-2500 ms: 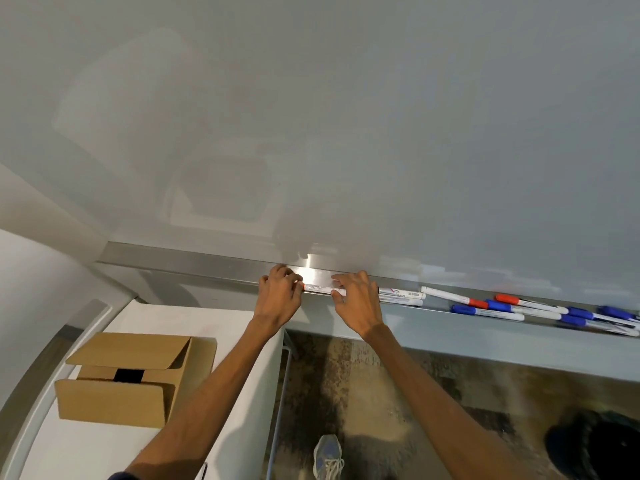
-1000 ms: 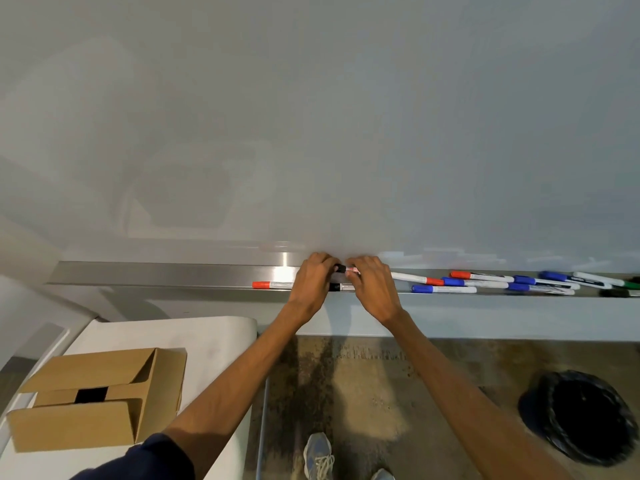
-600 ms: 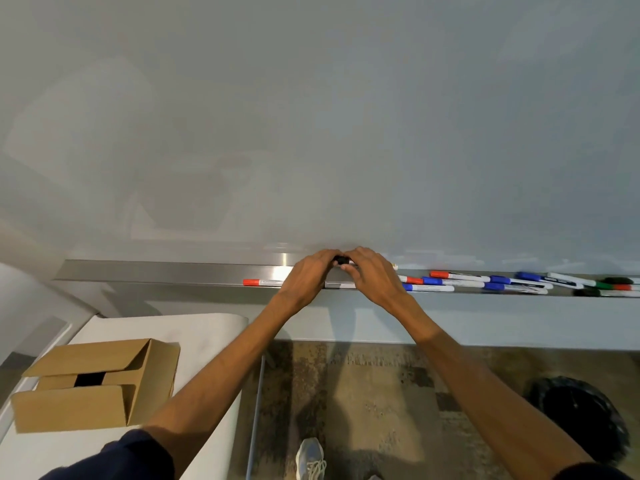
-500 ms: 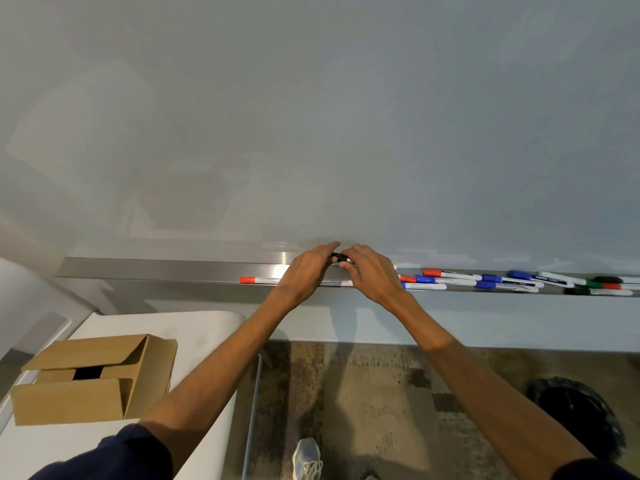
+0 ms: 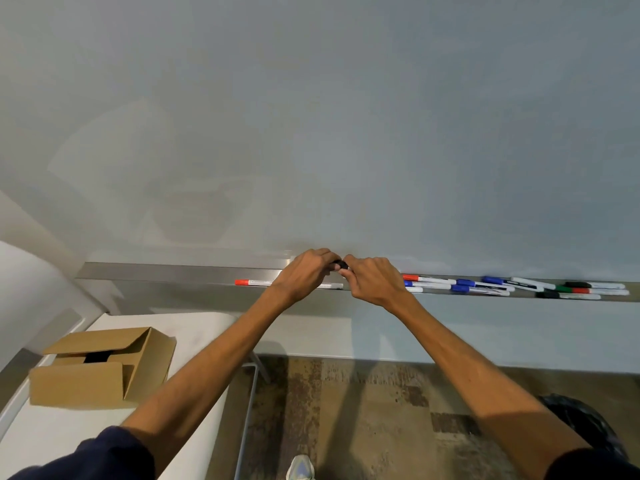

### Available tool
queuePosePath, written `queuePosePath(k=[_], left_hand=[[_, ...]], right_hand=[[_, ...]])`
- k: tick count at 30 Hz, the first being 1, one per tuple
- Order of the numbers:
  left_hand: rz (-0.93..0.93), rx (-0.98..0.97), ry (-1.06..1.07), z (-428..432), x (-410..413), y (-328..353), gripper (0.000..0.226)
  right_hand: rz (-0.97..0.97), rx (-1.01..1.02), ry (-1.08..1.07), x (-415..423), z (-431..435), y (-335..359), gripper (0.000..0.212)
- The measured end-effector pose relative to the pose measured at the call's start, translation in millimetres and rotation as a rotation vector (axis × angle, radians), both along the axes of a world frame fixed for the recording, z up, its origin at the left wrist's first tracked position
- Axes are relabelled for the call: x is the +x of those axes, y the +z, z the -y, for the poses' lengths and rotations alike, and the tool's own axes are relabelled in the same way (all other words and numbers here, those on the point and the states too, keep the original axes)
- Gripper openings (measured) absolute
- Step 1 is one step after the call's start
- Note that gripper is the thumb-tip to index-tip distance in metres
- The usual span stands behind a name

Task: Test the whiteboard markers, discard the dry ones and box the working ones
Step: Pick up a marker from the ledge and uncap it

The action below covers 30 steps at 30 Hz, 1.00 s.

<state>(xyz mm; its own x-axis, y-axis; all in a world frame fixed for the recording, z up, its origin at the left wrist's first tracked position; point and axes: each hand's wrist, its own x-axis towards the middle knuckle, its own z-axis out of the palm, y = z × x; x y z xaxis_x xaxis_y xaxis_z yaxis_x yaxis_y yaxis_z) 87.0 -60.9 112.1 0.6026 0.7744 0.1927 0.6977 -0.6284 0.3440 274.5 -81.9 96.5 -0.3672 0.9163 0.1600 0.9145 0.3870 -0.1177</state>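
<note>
Nearest me: my shoe [image 5: 300,467] on the patchy floor [image 5: 346,410], dark sleeves at the bottom corners. Near left, the white worktop [image 5: 194,341] carries the cardboard box [image 5: 104,367], flaps part open, inside too dark to read. Near right, a black bin [image 5: 585,427], mostly behind my right forearm & cut by the frame edge.

Farther out, both hands meet over the metal tray [image 5: 173,273] under the whiteboard [image 5: 311,116]. Left hand [image 5: 304,273] & right hand [image 5: 372,284] are each curled round one black marker [image 5: 339,264]; only a small black bit shows between them, rest covered. Can't tell if the cap is on or off.

Vs half a sec ago: hands in approx the same spot, same pinch, marker no clearer; view shifted a little.

On the tray: red-capped marker [image 5: 254,282] left of my left hand, another white barrel [image 5: 330,286] poking out below it, colour hidden. Right of my right hand, the marker pile [image 5: 502,287], red, blue, green, black caps, overlapping; far-right ones too small to sort.
</note>
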Motion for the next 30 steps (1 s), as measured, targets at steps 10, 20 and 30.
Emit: queuePosePath(k=[10,20,30], left_hand=[[0.089,0.179,0.058,17,29,45,0.023],[0.519,0.223,0.233,4,62,142,0.016],[0.667,0.349,0.284,-24,77,220,0.019]], right_hand=[[-0.202,0.201,-0.149,45,4,33,0.042],[-0.713,0.329,-0.249,42,-14,161,0.039],[-0.991,0.378,-0.198,43,-18,257,0.012]])
